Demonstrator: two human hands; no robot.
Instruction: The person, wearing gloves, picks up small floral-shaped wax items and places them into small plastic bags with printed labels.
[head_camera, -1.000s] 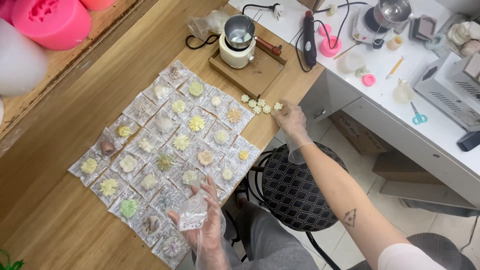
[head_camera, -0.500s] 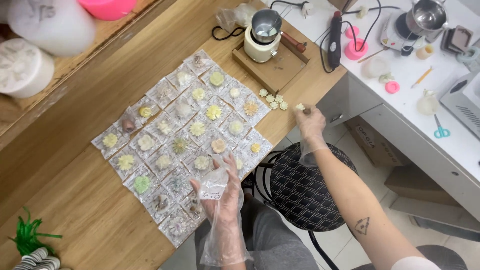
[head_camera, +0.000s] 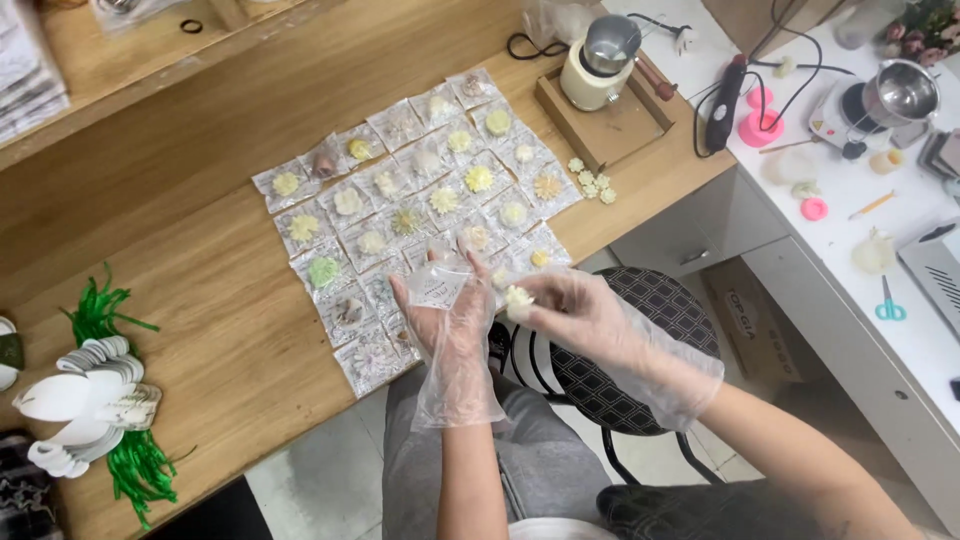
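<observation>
Head view, the only one I have: my left hand (head_camera: 450, 320), in a loose clear glove, holds a small clear plastic pouch (head_camera: 440, 283) upright, fingers closed on it, just over the near edge of the wooden surface (head_camera: 200, 300). My right hand (head_camera: 590, 315), gloved too, pinches a small cream flower-shaped piece (head_camera: 518, 300) just beside the pouch, so that grip is narrow and full. I judge the flower fragile: too hard a pinch could break its petals, and the slack glove film could snag it. Both hands hang past the surface edge above my lap, so a slip would likely send the flower to the floor. A careless left elbow could also disturb the grid of filled pouches (head_camera: 420, 200) lying near the hands.
</observation>
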